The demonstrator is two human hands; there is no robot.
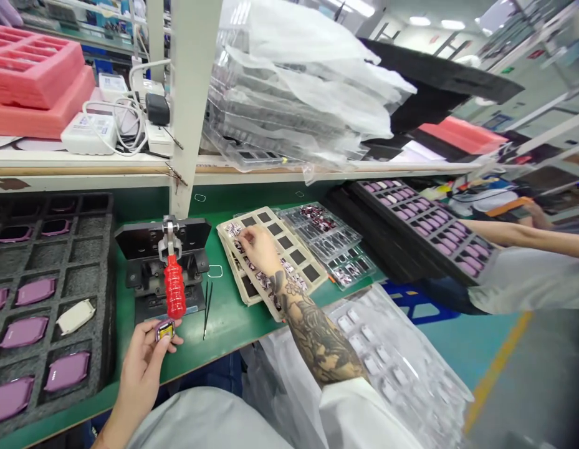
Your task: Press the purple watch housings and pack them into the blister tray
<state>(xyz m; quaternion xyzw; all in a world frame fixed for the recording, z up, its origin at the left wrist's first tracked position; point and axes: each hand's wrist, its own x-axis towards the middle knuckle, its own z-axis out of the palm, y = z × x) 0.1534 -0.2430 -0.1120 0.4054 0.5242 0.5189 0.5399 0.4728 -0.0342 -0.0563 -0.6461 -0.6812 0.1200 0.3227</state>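
Observation:
My left hand (142, 368) holds a small purple watch case (165, 330) with a yellow patch inside, just below the red handle (174, 287) of a black clamp fixture (196, 249). My right hand (260, 249) reaches over a beige tray (312, 272), its fingers pinched at small shiny parts (233, 229) in the upper left compartments. Whatever is between those fingertips is too small to make out. Black tweezers (207, 308) lie on the green table (228, 324), right of the fixture.
A black foam tray (106, 299) with purple cases stands left. Clear trays (321, 231) lie behind the beige one; a plastic-covered tray (396, 368) is at lower right. Another person's arm (527, 237) is near a tray of purple parts (429, 218). A shelf (252, 174) crosses above.

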